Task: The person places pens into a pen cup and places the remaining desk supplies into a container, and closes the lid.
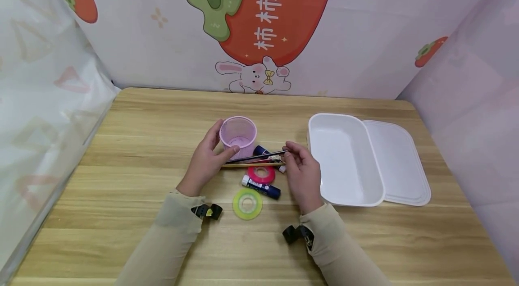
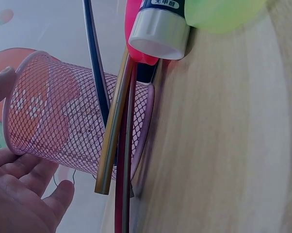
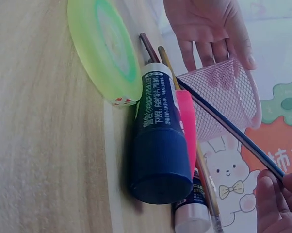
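My left hand (image 1: 204,160) holds a pink mesh pen holder (image 1: 238,135), thumb at its near side and fingers behind it. The pen holder stands upright. My right hand (image 1: 302,173) pinches one end of a thin dark blue stick (image 3: 228,124); its far end slants across the pen holder's front. Its tip's kind is hidden by the fingers. Beneath it lie a gold-handled paintbrush (image 2: 114,131) and a dark red stick (image 2: 126,160). Under them are a glue stick (image 3: 192,213) and a pink tape roll (image 1: 261,174). A second glue stick (image 1: 261,187) lies nearer me.
A yellow-green tape roll (image 1: 247,204) lies on the wooden table (image 1: 121,164) in front of the glue stick. To the right stands a white plastic box (image 1: 344,160), with its white lid (image 1: 399,164) beside it. A printed cloth (image 1: 154,43) hangs behind the table.
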The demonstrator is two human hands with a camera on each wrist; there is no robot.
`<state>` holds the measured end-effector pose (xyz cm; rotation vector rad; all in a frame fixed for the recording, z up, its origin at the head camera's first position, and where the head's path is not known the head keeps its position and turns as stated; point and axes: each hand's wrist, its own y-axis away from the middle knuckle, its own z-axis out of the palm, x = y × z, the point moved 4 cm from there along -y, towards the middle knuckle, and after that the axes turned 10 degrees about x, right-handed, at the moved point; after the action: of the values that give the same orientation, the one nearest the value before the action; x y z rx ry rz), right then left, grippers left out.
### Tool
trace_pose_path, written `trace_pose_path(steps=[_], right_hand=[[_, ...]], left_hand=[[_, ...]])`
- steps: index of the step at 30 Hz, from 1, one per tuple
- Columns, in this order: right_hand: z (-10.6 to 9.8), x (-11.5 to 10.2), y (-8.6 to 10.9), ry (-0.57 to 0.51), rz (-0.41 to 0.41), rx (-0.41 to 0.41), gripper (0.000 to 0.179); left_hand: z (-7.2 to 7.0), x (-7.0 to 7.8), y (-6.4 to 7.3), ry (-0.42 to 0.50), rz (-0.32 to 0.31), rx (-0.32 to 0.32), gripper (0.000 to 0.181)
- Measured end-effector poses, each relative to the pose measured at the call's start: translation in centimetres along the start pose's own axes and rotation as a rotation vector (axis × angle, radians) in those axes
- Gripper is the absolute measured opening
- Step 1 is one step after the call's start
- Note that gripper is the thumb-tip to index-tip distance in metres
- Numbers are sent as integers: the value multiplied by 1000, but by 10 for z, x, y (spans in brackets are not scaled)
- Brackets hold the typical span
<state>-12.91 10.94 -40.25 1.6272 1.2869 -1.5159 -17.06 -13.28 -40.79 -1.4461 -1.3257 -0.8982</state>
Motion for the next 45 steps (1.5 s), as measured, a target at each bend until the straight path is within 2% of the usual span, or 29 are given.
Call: trace_pose_path(steps=[10,15,26,38,45], right_hand=[[-10,-8,2,-105,47,-10,17],[-15,-11,4,-171,34,-18,17],[-29,-25,3,-185,-63,15,14],[-43,-54,8,-243,-155,33,13],[-50,-69,11,-346,-240,43,12]], left_hand=[[0,-2,0,-23,-10,1,88],[-1,-1,0,-20,4,-2,89],[-1,1,0,-19,-1,-2,89],[-1,2,0,-33,-4,-2,88],[-1,1,1,-71,8,-2,87]])
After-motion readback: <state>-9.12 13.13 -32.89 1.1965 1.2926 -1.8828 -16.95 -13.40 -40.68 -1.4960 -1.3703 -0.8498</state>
